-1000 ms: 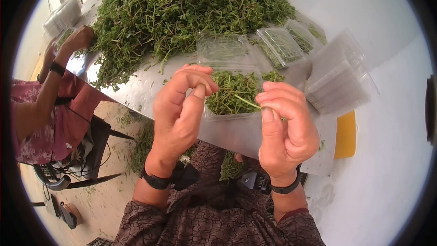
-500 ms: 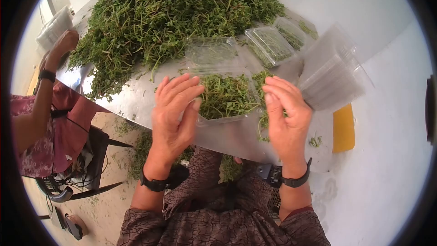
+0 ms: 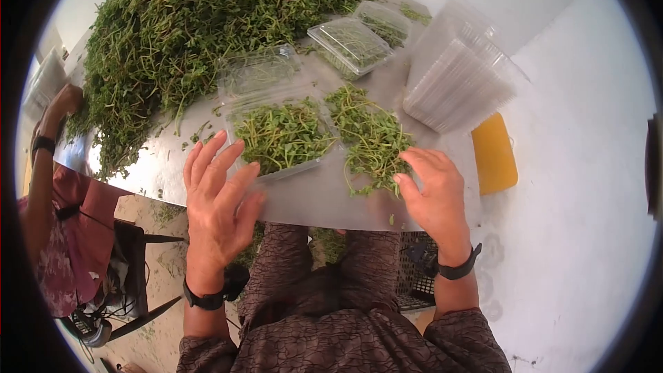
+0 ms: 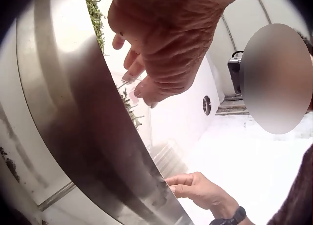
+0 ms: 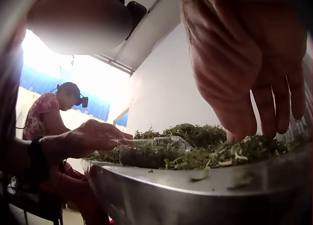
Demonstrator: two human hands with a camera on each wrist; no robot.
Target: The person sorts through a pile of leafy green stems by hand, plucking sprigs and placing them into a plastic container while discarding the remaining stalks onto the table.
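Observation:
A clear plastic clamshell box stands on the metal table, its lid folded back and leafy green stems filling its base. At the box's front left corner is my left hand, fingers spread and fairly straight, with nothing in them. A small loose pile of the same greens lies just right of the box. My right hand reaches to this pile's right edge, thumb apart from the fingers. In the right wrist view, its fingers point straight down at the greens.
A large heap of greens covers the table's back left. Behind the small pile sit a closed filled box and another box. A tall stack of nested clear boxes stands right, near a yellow panel. Another person's arm is at left.
Earlier my right hand pinched a green stem and my left fingers were curled. The stem has left my hand, both hands have spread apart, and the right one is now at the small pile.

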